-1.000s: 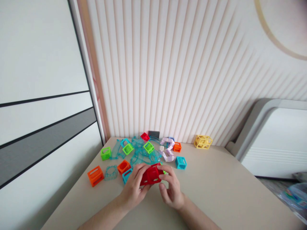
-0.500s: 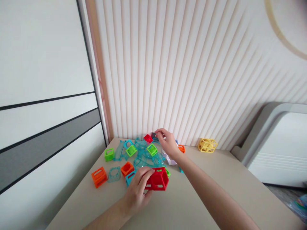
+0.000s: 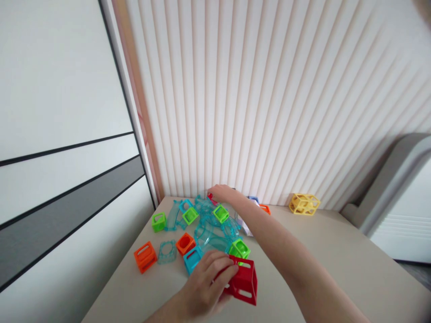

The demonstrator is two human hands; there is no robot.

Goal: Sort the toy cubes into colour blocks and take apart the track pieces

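Note:
My left hand grips a red open-frame cube low over the near part of the beige table. My right hand reaches across to the far side, near the wall. Its fingers are curled on a small red piece at the back of the pile. Between the two hands lies a heap of clear teal track pieces with green cubes on top.
Orange cubes and a teal cube lie left of my left hand. A yellow frame cube sits at the back right by the ribbed wall. A white-and-grey box stands on the right.
My right hand let go of the red cube and reached to the back of the pile, then shifted left to the small red piece. My left hand drew the red cube nearer.

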